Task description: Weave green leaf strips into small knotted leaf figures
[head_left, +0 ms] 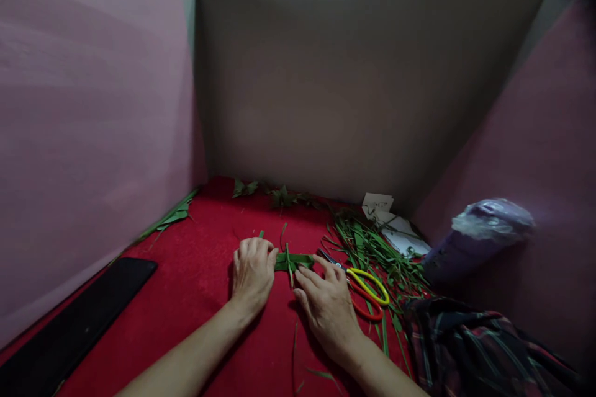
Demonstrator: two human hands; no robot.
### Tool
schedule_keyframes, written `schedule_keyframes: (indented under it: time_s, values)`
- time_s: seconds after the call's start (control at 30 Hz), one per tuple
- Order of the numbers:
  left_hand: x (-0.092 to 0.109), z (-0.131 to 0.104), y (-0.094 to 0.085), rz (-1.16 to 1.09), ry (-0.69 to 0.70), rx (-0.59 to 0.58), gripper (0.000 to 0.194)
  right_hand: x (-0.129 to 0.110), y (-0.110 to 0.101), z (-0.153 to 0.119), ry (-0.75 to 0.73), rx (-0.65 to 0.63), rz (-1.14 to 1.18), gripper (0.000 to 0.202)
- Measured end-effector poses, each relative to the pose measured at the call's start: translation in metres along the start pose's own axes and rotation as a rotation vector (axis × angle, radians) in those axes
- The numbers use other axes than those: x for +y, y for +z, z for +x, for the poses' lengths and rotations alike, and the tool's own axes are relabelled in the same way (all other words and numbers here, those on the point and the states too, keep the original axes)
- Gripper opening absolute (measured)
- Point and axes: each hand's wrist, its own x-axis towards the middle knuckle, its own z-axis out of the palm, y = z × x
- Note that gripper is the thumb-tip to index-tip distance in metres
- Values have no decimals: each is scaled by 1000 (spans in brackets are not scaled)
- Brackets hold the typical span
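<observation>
A short band of flat green leaf (282, 262) lies across the red cloth between my hands, with a thin green strip crossing it near the middle. My left hand (254, 270) is on its left end, fingers curled down and closed over it. My right hand (326, 298) rests on the right end, palm down, its fingers spread apart over the leaf and cloth. Just beyond the right fingers lie scissors (367, 288) with one yellow and one red handle, touching a pile of cut green blades (367, 245).
Leaf pieces (283, 197) lie along the back edge. White papers (395, 231) sit behind the grass pile. At the right stand a purple plastic-topped roll (459, 248) and plaid fabric (475, 347). A long black object (84, 322) lies at the left, beside a pink wall (93, 124).
</observation>
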Motion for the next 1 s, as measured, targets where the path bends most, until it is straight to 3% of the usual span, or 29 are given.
schedule_keyframes:
  time_s: [0.33,0.7,0.8,0.9,1.0]
  values:
    - [-4,0,2,-112,-15,56,15,-6,-11,0,-35,213,49,19]
    - [-5,-5,0,-195,-6,67,14,-22,-48,-3,16,201,221,17]
    - [-3,-5,-3,-211,-11,62,13,-17,-43,-11,28,189,242,17]
    - [-1,-2,-10,-216,-18,53,12,-6,-33,-18,-14,285,178,18]
    - [1,3,-20,-207,-27,32,13,1,-26,-21,-37,284,160,16]
